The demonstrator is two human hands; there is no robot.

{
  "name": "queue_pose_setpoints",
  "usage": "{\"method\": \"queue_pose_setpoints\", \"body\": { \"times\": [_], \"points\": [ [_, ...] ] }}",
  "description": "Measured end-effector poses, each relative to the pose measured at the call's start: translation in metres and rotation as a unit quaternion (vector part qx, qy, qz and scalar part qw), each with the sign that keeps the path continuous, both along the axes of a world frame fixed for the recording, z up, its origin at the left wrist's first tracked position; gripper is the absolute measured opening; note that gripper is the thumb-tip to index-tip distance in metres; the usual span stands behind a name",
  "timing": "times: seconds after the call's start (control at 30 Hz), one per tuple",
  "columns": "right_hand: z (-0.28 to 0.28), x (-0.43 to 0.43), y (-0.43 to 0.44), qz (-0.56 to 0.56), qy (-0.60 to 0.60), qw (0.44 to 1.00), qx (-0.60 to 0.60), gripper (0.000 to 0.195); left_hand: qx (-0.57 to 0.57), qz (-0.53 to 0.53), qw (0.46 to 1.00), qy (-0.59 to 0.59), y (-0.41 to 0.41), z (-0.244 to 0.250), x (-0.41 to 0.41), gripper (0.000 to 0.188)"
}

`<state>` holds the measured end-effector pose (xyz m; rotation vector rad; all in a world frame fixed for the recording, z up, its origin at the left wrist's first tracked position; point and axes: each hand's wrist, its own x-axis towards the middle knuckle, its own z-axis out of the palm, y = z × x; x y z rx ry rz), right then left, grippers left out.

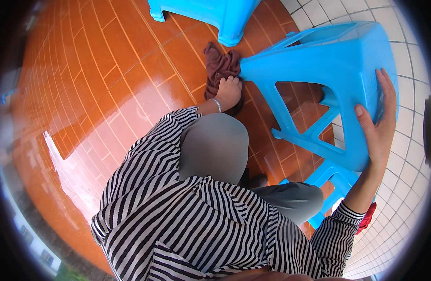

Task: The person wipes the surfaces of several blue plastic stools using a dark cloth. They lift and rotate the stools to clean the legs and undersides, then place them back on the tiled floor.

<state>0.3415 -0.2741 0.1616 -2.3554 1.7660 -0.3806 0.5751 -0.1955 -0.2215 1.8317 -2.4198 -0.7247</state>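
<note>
My left hand [230, 93] grips a crumpled brown cloth [215, 66] low over the floor. The cloth meets the end of a leg on a blue plastic stool [306, 68]. This stool is tipped on its side, its seat towards the tiled wall and its legs pointing left. On the seat end, my right hand [380, 116] is spread, thumb on the near side and fingers over the seat top. Part of the cloth is hidden under my left hand.
Another blue plastic stool [205, 14] stands ahead, cut off by the frame. A further blue stool [342, 179] is partly hidden behind my knee, near red fabric [367, 218]. White wall tiles [408, 91] rise at right from the glossy orange tiled floor [131, 84].
</note>
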Motion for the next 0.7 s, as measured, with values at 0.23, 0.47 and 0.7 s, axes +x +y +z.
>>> {"method": "queue_pose_setpoints", "body": {
  "times": [0.23,0.47,0.7],
  "points": [
    [0.000,-0.005,-0.001,0.010,0.006,1.000,-0.001,0.070,-0.092,0.076,0.984,0.134,0.012,-0.003,0.000,0.038],
    [-0.001,-0.013,-0.007,0.013,0.004,1.000,0.026,0.076,0.007,-0.075,0.997,0.025,0.017,0.002,0.007,0.026],
    [0.024,-0.081,0.049,0.105,0.040,0.991,0.071,0.086,-0.017,0.033,0.999,-0.027,0.055,0.008,0.057,0.016]
  ]
}}
